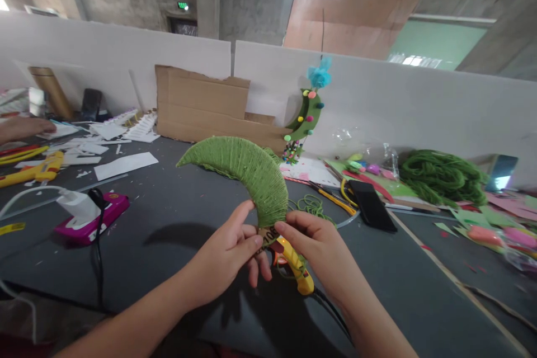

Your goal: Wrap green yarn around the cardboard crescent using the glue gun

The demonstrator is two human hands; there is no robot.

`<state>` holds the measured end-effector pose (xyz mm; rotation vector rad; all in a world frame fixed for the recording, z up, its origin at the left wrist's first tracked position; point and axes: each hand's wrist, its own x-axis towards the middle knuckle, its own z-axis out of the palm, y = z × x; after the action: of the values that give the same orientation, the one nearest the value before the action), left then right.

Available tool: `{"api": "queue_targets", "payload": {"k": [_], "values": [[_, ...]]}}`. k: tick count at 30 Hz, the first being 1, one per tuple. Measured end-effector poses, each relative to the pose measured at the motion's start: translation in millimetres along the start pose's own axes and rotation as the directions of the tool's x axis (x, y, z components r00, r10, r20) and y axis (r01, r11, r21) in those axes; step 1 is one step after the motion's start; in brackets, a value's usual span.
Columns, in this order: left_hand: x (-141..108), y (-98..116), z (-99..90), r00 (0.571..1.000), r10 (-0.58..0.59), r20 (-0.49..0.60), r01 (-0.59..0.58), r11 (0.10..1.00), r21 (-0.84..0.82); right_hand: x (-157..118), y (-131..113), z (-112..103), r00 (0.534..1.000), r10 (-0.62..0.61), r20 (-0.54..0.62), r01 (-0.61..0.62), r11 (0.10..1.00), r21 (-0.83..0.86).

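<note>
A crescent shape wrapped in green yarn (247,165) is held up over the dark table. Its lower end shows bare brown cardboard with printed figures. My left hand (235,246) grips that end from the left, thumb on the cardboard and other fingers behind it. From the right, my right hand (308,235) pinches the crescent's edge where yarn meets cardboard. Below and behind my hands lies a yellow glue gun (296,268) with a black cord. Loose green yarn (312,207) trails on the table to the right.
A magenta power strip (94,218) and paper scraps lie left, near another person's hand (27,127). Cardboard (201,103) leans at the back beside a decorated green crescent (310,114). On the right are a black phone (372,205) and a green yarn heap (442,174).
</note>
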<state>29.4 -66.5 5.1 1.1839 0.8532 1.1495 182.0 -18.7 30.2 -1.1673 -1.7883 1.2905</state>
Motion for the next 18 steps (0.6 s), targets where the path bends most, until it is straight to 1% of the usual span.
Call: {"api": "queue_targets", "payload": {"k": [2,5,7,9,11,14,16,18], "values": [[0.0,-1.2,-0.4,1.0,0.003,-0.024,-0.002,0.999,0.042,-2.3,-2.3,-3.9,0.999,0.0,0.048,0.003,0.998,-0.056],[0.5,-1.9,-1.4,0.999,0.002,-0.053,0.003,0.995,0.104,-5.8,-5.0,-10.0,0.994,0.007,0.11,0.016,0.978,-0.206],[0.7,-2.2,-2.1,0.998,-0.001,-0.066,0.011,0.987,0.16,-7.6,-4.6,-11.9,0.993,0.014,0.117,0.017,0.965,-0.261],[1.0,-3.1,-2.2,0.997,-0.011,-0.083,0.029,0.975,0.219,-9.1,-2.2,-11.5,0.994,0.006,0.111,0.025,0.961,-0.274],[1.5,-4.7,-1.3,0.996,-0.023,-0.09,0.046,0.964,0.262,-10.6,0.9,-9.2,0.993,-0.025,0.114,0.06,0.948,-0.313],[2.5,-7.2,1.1,0.993,-0.041,-0.108,0.071,0.955,0.289,-12.9,3.3,-4.3,0.988,-0.109,0.106,0.147,0.863,-0.484],[2.6,-7.6,2.6,0.99,-0.051,-0.131,0.086,0.957,0.276,-13.3,3.1,-1.1,0.983,-0.154,0.096,0.181,0.807,-0.562],[1.7,-6.0,3.8,0.988,-0.052,-0.148,0.087,0.967,0.241,-12.6,2.6,1.5,0.98,-0.185,0.068,0.19,0.798,-0.572]]}}
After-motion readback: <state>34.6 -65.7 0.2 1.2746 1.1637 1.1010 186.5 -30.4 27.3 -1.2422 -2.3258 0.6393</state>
